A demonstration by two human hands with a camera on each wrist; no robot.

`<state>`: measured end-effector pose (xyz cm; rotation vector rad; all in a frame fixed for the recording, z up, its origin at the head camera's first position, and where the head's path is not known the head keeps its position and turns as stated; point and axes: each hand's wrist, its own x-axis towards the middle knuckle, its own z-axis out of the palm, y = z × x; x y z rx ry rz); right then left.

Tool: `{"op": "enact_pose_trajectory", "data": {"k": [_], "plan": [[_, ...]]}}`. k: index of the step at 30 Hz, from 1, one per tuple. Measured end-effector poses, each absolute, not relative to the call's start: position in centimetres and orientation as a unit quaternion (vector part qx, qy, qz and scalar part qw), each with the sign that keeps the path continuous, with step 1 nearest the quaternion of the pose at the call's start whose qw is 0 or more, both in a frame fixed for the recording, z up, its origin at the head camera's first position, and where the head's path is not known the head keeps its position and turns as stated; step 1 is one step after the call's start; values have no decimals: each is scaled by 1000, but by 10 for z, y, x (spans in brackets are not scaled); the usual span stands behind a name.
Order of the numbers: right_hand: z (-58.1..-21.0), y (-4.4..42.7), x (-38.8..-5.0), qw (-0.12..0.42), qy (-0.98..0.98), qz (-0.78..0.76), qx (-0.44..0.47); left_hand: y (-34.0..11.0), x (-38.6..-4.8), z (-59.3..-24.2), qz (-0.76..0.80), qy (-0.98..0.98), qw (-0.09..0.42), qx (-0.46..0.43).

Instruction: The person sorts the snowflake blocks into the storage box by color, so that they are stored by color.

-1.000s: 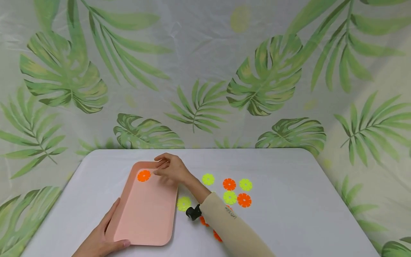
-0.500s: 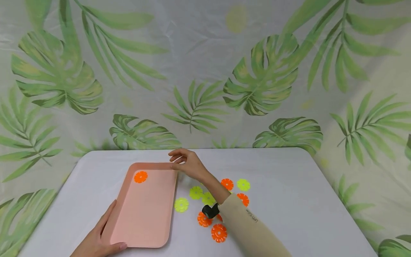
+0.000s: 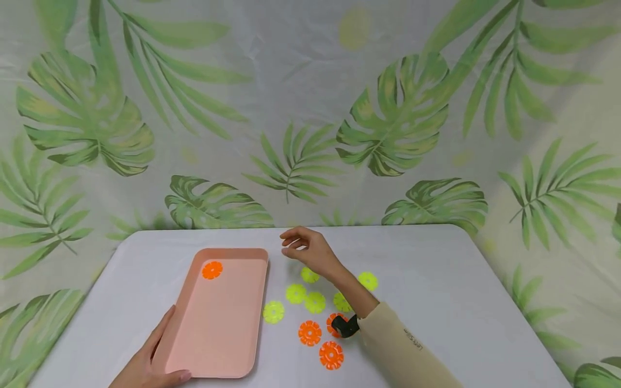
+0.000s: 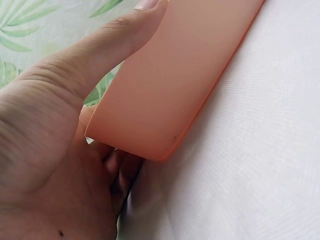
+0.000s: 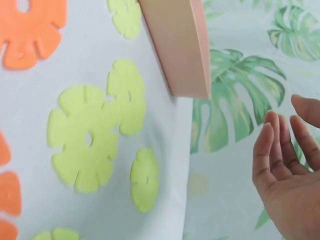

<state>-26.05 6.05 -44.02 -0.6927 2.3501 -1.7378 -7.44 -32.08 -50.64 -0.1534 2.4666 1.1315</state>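
Observation:
A pink rectangular tray (image 3: pixel 220 323) lies on the left part of the table. One orange flower-shaped slotted disc (image 3: pixel 212 270) rests in its far left corner. My left hand (image 3: pixel 147 361) grips the tray's near left corner, thumb along the near side and fingers on the left side; in the left wrist view the fingertips are partly hidden behind the tray wall (image 4: pixel 155 100). To the right of the tray's far end, my right hand (image 3: pixel 312 252) hovers above the table with loosely bent fingers and nothing between them. The right wrist view shows this hand (image 5: pixel 295 175) apart from the tray.
Right of the tray lie several yellow-green discs (image 3: pixel 274 312) and orange discs (image 3: pixel 331 355) of the same slotted kind. The right forearm, with a black wrist device (image 3: pixel 345 326), passes over some of them. A leaf-patterned cloth (image 3: pixel 301 108) hangs behind the table (image 3: pixel 436 302).
My right hand has moved right, from above the tray's far end to beyond its right edge. The orange disc stays in the tray, and my left hand keeps its grip.

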Motion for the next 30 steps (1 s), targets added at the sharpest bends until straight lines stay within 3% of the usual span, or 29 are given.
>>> {"op": "enact_pose_trajectory", "data": {"k": [4,30], "plan": [[-444,74,-256,64,785,-574,-223,-324,-74,-509,426,873,228,-63],[-455,140,-246,59,809,-560,-168,-318,-74,-507,381,902,198,-48]]}}
